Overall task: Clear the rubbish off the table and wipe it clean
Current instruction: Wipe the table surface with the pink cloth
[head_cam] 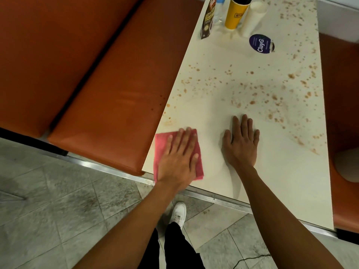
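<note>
Left hand: fingers straight, pressed flat on the pink cloth at the table's near left corner; nothing gripped. Right hand: flat and empty on the tabletop, near the near edge. Near end looks clean. Brown spots cover the middle, the right edge and the far end. Rubbish not yet cleared: yellow cup, white cup, dark packet and blue round lid at the far end. Judgement: early in the wiping, most left.

Even indoor light, soft shadows, wide-angle bending at slightly blurred edges.
</note>
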### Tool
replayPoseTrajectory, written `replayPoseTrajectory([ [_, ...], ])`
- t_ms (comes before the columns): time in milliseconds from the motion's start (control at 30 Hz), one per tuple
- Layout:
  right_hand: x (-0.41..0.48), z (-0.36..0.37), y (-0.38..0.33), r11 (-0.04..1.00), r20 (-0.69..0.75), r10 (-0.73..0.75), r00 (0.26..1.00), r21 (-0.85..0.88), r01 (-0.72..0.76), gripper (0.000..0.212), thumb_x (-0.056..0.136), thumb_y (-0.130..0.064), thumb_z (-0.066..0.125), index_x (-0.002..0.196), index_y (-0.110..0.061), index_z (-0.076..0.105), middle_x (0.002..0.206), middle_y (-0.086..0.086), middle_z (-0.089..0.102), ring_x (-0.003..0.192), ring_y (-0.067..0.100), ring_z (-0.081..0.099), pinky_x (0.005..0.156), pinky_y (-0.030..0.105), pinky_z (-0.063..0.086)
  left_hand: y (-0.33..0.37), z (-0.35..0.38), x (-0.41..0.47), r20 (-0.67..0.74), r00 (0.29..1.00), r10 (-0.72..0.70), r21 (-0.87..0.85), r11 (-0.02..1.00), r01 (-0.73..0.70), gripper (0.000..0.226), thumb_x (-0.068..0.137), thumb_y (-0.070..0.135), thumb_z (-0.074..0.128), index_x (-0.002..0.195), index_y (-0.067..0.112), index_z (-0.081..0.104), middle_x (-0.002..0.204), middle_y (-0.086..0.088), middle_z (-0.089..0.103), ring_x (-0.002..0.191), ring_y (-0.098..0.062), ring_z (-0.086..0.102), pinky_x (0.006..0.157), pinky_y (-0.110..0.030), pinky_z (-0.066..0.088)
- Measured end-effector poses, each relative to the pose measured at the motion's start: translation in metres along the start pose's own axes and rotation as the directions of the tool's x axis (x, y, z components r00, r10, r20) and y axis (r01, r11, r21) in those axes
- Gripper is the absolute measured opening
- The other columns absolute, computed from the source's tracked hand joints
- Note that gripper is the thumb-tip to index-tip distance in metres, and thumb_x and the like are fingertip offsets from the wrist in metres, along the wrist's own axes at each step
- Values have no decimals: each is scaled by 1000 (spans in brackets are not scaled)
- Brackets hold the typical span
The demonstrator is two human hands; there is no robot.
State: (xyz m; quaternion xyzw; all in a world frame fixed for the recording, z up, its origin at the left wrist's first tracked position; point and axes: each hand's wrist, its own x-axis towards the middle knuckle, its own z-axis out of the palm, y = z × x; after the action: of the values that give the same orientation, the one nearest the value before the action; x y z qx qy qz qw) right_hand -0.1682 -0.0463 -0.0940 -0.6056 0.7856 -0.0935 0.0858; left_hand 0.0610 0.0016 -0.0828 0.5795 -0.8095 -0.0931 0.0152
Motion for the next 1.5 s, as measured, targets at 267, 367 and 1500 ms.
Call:
replayPoseTrajectory([
  [267, 2, 0, -4, 1000, -2, 4, 1000, 7, -4, 66, 107, -52, 20, 168, -31, 10, 177, -1, -2, 162, 15, -10, 131, 48, -4, -59, -7, -1, 3, 999, 32, 16, 999, -32, 66, 111, 51, 9, 168, 21, -6, 175, -1, -13, 161, -16, -18, 132, -48, 5],
  [367, 2, 1, -2, 1000, -3, 0, 1000, -4, 0, 65, 107, -51, 21, 168, -30, 10, 177, -1, -2, 162, 15, -10, 131, 48, -4, -36, -9, 19, -27, 998, -63, -6, 998, 63, 69, 109, 50, 10, 168, 17, -6, 175, -5, -12, 161, -21, -17, 131, -50, 2],
  [1500, 4, 10, 2, 999, -67, -25, 997, -33, 23, 67, 107, -51, 19, 168, -22, 18, 176, 7, 5, 163, 24, -2, 131, 55, 3, 28, 6, 4, -85, 785, -614, -242, 777, 581, 81, 109, 49, 27, 162, -9, 10, 171, -30, 3, 161, -43, 0, 131, -55, 7],
])
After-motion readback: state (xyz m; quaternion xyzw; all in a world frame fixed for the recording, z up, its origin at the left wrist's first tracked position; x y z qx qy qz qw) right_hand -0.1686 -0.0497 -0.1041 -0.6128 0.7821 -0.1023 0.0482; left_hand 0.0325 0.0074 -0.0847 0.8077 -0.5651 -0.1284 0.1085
